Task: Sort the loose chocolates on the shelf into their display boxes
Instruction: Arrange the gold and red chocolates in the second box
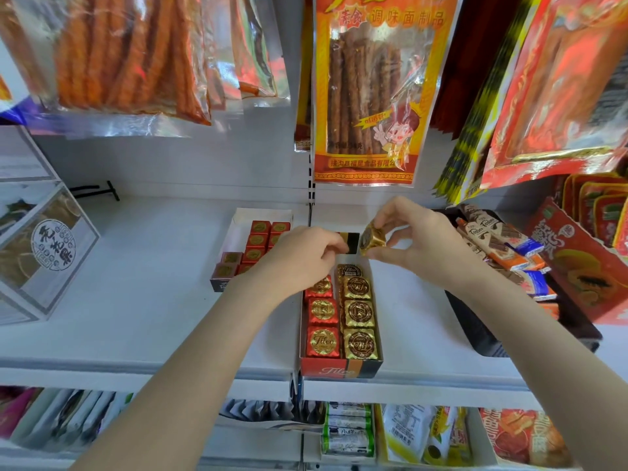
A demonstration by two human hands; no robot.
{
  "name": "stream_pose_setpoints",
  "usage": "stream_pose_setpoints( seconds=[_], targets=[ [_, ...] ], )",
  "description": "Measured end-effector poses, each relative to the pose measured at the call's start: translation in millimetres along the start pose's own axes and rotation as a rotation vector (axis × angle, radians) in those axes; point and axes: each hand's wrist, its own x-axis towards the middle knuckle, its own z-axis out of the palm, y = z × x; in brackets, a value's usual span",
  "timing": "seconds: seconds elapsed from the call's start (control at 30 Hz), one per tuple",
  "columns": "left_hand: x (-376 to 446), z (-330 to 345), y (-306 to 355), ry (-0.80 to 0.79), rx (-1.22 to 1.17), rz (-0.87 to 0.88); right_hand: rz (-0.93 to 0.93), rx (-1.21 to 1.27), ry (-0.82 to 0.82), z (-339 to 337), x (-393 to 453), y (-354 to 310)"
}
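Note:
A red, orange and black Fileo display box (pixel 341 367) stands at the shelf's front edge. It holds a column of red chocolates (pixel 323 341) on the left and gold chocolates (pixel 359 313) on the right. My right hand (pixel 418 237) pinches a gold chocolate (pixel 372 237) above the box's far end. My left hand (pixel 306 254) grips the box's black and gold back flap (pixel 351 242). A second white box (pixel 238 229) behind and to the left holds red chocolates (pixel 260 239), with brownish ones (pixel 226 268) at its near end.
Wrapped chocolate bars (pixel 499 243) lie in a dark tray (pixel 482 331) to the right. Red snack packs (pixel 584 263) stand further right. Bags of snack sticks (pixel 367 90) hang overhead. A white carton (pixel 44 253) stands at the left. Packets fill the lower shelf (pixel 350 430).

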Motion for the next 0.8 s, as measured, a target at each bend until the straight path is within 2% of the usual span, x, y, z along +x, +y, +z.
stream_pose_setpoints(
  seconds=[0.17, 0.27, 0.37, 0.47, 0.57, 0.8],
  targets=[
    [-23.9, -5.2, -5.9, -0.009, 0.047, 0.058, -0.181, -0.304, -0.157, 15.5, 9.4, -9.1],
    [-33.2, -2.7, -10.9, -0.032, 0.067, 0.069, -0.139, -0.406, -0.304, 25.3, 11.8, -6.2],
    [-35.5, -1.5, -11.6, -0.038, 0.073, 0.077, -0.078, -0.377, -0.396, 26.4, 12.1, -5.2],
    [-33.3, 0.8, -12.8, -0.035, 0.078, 0.053, -0.047, -0.284, -0.41, 21.3, 10.2, -9.0],
    [-29.7, 3.8, -11.5, -0.033, 0.111, 0.047, 0.016, -0.188, -0.314, 11.4, 6.6, -10.1],
    [-26.3, 10.6, -4.2, -0.107, 0.14, 0.001, -0.006, -0.21, -0.34, 4.0, -7.1, -7.7]
  ],
)
